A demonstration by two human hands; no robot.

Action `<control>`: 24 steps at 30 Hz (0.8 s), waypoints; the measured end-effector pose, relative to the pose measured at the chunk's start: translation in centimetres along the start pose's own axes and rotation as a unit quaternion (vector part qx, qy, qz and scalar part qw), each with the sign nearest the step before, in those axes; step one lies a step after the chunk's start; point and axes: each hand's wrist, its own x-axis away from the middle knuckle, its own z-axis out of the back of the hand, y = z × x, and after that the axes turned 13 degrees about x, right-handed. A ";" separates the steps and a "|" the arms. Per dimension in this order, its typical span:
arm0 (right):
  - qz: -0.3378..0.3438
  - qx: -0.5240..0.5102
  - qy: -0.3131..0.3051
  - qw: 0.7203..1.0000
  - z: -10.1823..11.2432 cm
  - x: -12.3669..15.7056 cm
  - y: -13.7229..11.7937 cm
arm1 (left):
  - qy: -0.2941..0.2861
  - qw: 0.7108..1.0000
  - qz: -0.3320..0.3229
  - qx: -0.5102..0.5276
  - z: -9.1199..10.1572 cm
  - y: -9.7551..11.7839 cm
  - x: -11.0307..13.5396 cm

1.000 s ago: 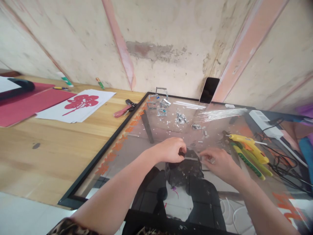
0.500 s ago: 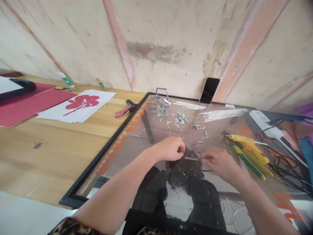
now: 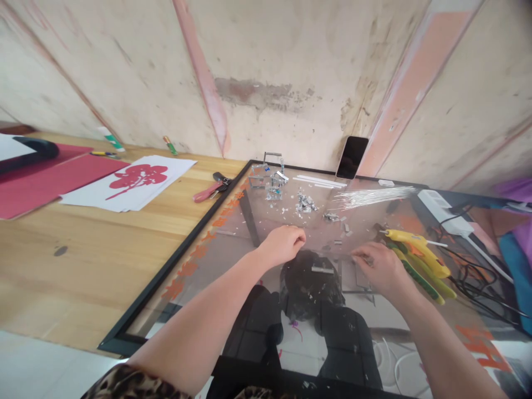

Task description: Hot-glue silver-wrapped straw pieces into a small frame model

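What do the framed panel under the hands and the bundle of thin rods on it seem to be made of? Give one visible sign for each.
Framed panel: probably glass or a mirror with a glossy finish, since it reflects the person and floor tiles. Bundle of thin rods: silvery and shiny, likely metal wire, though plastic cannot be ruled out.

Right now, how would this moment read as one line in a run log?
left hand: pinched shut, contents unclear | right hand: fingertips on glass sheet | beside right: yellow glue gun
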 end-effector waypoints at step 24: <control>0.070 0.193 -0.006 0.979 -0.9 -1.1 -1.7 | 0.011 1.000 0.025 0.005 -0.5 0.2 0.0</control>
